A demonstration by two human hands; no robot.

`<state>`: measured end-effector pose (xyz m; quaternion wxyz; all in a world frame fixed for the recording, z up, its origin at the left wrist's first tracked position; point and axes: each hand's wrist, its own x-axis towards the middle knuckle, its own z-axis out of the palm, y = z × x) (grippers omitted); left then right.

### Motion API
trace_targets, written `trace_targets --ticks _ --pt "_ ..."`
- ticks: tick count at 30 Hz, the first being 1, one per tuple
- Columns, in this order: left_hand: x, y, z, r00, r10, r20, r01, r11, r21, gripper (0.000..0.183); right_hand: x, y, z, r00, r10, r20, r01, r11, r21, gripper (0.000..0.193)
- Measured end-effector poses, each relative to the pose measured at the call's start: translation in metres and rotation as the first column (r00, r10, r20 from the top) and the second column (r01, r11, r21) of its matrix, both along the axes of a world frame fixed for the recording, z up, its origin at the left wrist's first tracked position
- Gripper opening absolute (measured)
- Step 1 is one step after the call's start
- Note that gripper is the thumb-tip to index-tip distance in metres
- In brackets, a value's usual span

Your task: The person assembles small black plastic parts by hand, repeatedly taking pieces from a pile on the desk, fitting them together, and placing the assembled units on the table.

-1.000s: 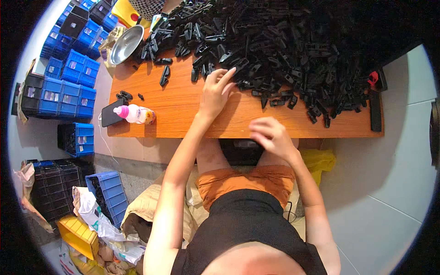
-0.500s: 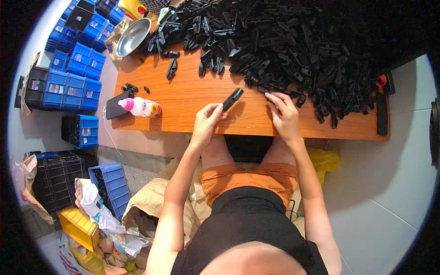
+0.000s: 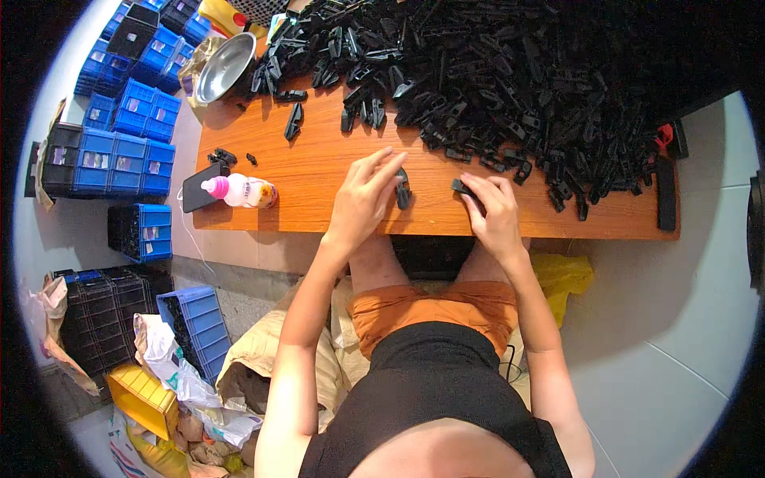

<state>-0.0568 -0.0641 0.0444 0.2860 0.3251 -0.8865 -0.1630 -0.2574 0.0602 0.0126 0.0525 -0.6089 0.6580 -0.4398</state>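
Observation:
My left hand [image 3: 365, 195] is above the table's near part, its fingers bent forward and partly stretched. A long black plastic part [image 3: 404, 191] is against its fingertips, pointing toward me; the thumb's grip is mostly hidden. To the right, my right hand [image 3: 496, 209] is closed, pinching a small black plastic piece [image 3: 460, 187] between thumb and fingers. The two hands are apart. Beyond them spreads a big heap of similar black plastic parts [image 3: 510, 88], and one loose black part [image 3: 294, 121] lies on the wooden table [image 3: 319, 179].
At the table's left are a pink-capped bottle [image 3: 251, 192], a dark flat device [image 3: 199, 190] and a steel bowl [image 3: 226, 70]. Blue crates [image 3: 111, 159] stack along the left wall. A yellow crate [image 3: 143, 398] and paper sacks [image 3: 263, 358] stand on the floor.
The long black part in my left hand has turned from slanting away to pointing toward me, and the left fingers have stretched forward. My right hand has drawn a small piece back from the heap.

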Motion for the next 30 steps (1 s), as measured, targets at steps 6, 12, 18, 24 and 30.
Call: trace_targets --ticks 6,12,18,24,30 --pt "-0.003 -0.02 -0.013 0.984 -0.173 -0.043 0.177 0.916 0.359 0.032 -0.002 0.008 -0.001 0.998 -0.055 0.02 0.054 0.997 0.057 0.032" --pt "0.015 0.003 -0.029 0.994 -0.047 -0.104 0.046 0.999 -0.006 0.027 0.006 0.004 0.005 0.991 0.051 0.12 -0.061 0.995 0.078 0.031" --pt "0.016 0.005 -0.036 0.993 -0.037 -0.113 0.036 0.999 -0.007 0.027 0.023 -0.013 0.006 0.968 0.18 0.173 -0.192 0.98 0.054 0.031" --pt "0.018 0.002 -0.041 0.983 -0.048 -0.179 0.061 0.996 0.07 0.024 0.02 -0.02 0.01 0.978 0.201 0.058 -0.204 0.978 0.036 0.032" --pt "0.019 0.004 -0.041 0.979 -0.041 -0.201 0.062 0.993 0.098 0.026 0.011 -0.024 0.006 0.958 0.274 0.084 -0.28 0.958 0.064 0.032"
